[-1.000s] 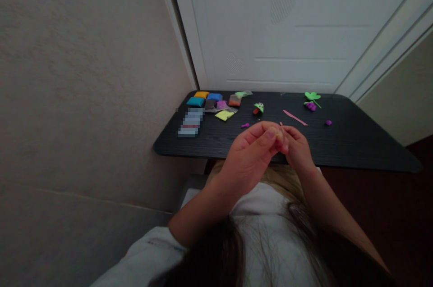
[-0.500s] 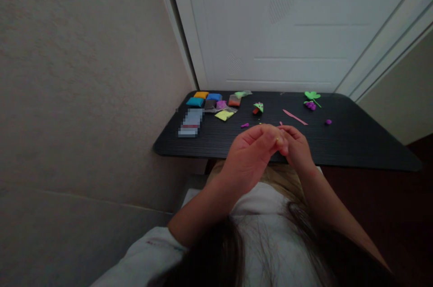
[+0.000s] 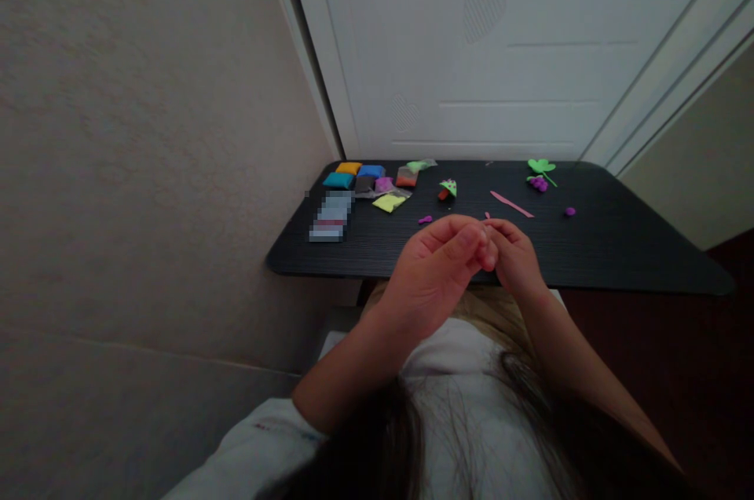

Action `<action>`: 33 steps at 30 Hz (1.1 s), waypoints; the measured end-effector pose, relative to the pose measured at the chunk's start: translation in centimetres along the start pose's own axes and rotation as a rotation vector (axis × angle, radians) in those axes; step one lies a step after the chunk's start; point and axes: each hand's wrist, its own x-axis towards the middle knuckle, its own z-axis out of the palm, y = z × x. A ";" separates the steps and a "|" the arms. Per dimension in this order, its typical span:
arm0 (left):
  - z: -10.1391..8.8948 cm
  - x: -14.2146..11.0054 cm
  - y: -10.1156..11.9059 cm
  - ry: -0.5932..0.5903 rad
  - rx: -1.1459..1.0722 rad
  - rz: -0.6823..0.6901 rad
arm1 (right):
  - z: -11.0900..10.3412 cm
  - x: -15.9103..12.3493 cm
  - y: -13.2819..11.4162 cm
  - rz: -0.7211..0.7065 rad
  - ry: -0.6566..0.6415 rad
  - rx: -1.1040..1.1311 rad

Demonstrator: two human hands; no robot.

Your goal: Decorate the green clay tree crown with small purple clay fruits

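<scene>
My left hand (image 3: 433, 268) and my right hand (image 3: 514, 258) are held together above the near edge of the black table (image 3: 618, 249). Their fingertips meet in a pinch around something tiny that I cannot make out. Just beyond the hands lie a small purple clay bit (image 3: 425, 219) and a pink modelling tool (image 3: 511, 204). A green and red clay figure (image 3: 448, 187) stands further back.
Several coloured clay packets (image 3: 371, 180) lie at the table's back left, next to a blurred flat pack (image 3: 331, 216). A green clay leaf with purple balls (image 3: 540, 173) and a purple ball (image 3: 569, 211) sit at the right. A white door (image 3: 500, 45) stands behind, a wall to the left.
The small pale bit seen between the fingertips a second ago is now hidden by the fingers. Both hands stay in about the same place.
</scene>
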 end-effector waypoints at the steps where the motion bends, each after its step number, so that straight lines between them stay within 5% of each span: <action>1: 0.0 0.0 0.0 -0.009 0.000 0.008 | 0.0 0.0 0.0 -0.002 0.000 -0.001; 14: -0.4 0.1 -0.3 0.012 0.052 0.001 | 0.2 0.1 -0.5 -0.064 0.037 -0.059; 19: -0.4 0.0 -0.6 0.038 0.239 0.046 | 1.5 -2.3 -5.2 -0.193 0.051 -0.078; 24: -0.2 -0.3 -0.6 0.084 0.385 0.145 | 2.5 -5.2 -11.1 -0.526 -0.061 -0.171; 33: -0.1 -0.4 -0.6 0.170 0.588 0.185 | 1.9 -6.6 -11.7 -0.521 -0.069 -0.309</action>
